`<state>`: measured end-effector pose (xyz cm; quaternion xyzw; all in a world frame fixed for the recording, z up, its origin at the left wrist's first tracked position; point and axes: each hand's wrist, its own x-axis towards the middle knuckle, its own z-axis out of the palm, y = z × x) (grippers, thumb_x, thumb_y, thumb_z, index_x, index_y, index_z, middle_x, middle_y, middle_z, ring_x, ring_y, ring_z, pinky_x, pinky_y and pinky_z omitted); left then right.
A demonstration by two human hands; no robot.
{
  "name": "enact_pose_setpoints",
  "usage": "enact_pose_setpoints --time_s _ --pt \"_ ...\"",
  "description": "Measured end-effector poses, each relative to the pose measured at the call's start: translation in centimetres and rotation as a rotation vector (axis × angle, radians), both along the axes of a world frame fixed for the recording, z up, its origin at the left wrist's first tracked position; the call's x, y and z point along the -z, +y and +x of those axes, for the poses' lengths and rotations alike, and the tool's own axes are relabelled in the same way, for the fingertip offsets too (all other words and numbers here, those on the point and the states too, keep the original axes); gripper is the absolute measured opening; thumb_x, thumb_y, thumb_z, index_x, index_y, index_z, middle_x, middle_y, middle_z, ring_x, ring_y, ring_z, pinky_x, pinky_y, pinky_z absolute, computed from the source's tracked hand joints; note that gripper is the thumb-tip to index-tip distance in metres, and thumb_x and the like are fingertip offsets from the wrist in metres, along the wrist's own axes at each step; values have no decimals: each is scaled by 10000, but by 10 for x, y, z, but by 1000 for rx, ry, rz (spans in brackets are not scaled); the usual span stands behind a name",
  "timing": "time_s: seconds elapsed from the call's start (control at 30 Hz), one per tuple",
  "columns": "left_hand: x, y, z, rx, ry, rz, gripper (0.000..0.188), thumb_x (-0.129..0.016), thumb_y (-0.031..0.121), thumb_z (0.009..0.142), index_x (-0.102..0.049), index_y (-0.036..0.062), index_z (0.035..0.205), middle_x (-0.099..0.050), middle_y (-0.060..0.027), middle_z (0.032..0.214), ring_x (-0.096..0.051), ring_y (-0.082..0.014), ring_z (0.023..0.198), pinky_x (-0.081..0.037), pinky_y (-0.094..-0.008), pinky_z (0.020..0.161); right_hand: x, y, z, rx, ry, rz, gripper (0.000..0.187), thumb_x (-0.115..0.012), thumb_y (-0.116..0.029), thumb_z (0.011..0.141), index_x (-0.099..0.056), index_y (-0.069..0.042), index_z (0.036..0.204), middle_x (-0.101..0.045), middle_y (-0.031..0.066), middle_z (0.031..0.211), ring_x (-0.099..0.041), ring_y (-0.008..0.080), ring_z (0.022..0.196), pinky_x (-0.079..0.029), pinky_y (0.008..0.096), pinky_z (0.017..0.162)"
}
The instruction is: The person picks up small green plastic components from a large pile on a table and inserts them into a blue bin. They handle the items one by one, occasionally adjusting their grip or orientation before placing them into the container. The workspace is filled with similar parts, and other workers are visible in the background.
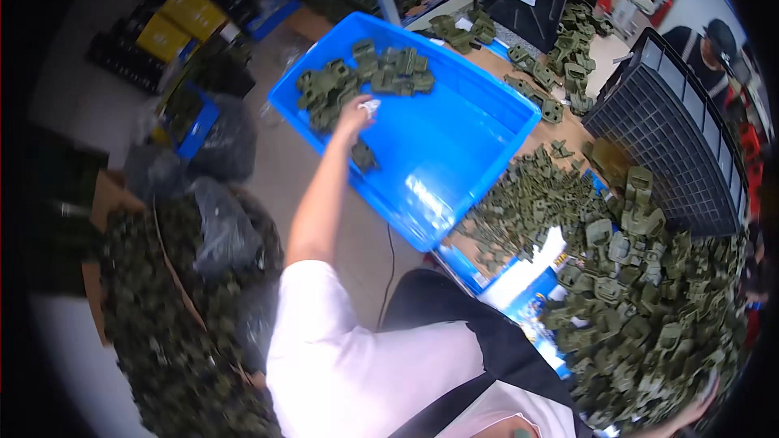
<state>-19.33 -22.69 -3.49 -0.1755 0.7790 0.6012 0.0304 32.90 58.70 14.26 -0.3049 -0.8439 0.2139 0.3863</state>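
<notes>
My left arm reaches into a large blue plastic bin [487, 101]. My left hand [355, 118] is over the bin's left side, next to a heap of olive-green molded plastic parts [329, 85]. Something white shows at its fingertips; the blur hides how the fingers are set. One green part [363, 156] lies apart, just below this hand. Far to the lower right, my right hand [699, 407] rests at the edge of a big pile of similar green parts [633, 316]. Its fingers look stretched out along the pile, with nothing visible in them.
Small green pieces [527, 203] cover the table beside the bin. A black ribbed crate [669, 138] stands tilted at right; a person [706, 53] is behind it. At left on the floor are a cardboard box [101, 203] of dark parts, grey plastic bags [223, 227] and yellow boxes [182, 20].
</notes>
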Motion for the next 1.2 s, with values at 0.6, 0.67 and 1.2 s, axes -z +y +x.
enact_pose_setpoints --time_s 0.6,0.67,1.2 --pt "22 86 8 81 221 637 320 -582 143 829 -504 12 1111 -562 -128 1073 -557 -255 1002 -481 -392 846 117 -492 -294 -751 -92 -854 779 -679 -142 745 -240 -80 1386 -386 149 1342 -408 289 1208 -366 347 975" --pt "4 105 69 366 142 576 499 -603 113 797 -378 51 1238 -506 -129 1146 -540 -241 1032 -460 -376 874 119 -513 -312 -785 34 -872 941 -697 -139 722 -67 -58 1416 -284 189 1400 -288 298 1292 -272 355 1042" --pt "-37 141 149 929 -545 1033 539 -383 455 915 -371 59 1280 -498 -149 1154 -572 -269 933 -518 -445 777 231 -411 -147 -235 -844 -465 1002 -621 -36 609 -66 -180 1431 -348 334 1263 -456 421 1098 -425 394 884"
